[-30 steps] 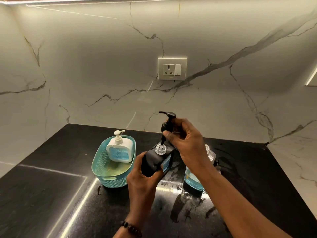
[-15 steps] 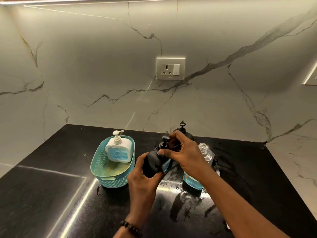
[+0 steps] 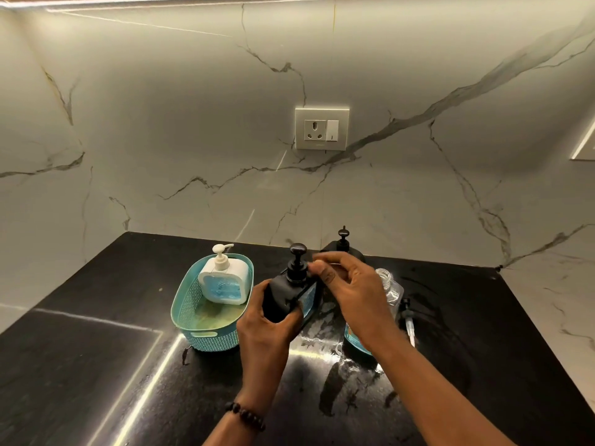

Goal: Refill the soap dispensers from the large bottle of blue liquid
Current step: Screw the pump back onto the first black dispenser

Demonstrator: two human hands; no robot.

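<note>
My left hand (image 3: 269,320) grips the body of a black soap dispenser (image 3: 283,296) held tilted above the black counter. Its black pump (image 3: 297,263) sits in the neck. My right hand (image 3: 349,294) has its thumb and fingertips on the right side of the pump's collar. Behind my right hand stands the large clear bottle (image 3: 392,289) with blue liquid low inside and its neck uncapped. A second black dispenser (image 3: 343,244) stands at the back. A white dispenser (image 3: 223,281) with blue liquid sits in a teal basket (image 3: 193,329).
A loose pump with a clear tube (image 3: 408,318) lies on the counter right of the large bottle. The black counter (image 3: 338,375) is wet in front of the bottles. A wall socket (image 3: 322,128) is on the marble backsplash. The counter ends at the right wall.
My right hand lowered the black pump from above the open neck into the dispenser and now sits at its collar. The second black dispenser came into sight behind.
</note>
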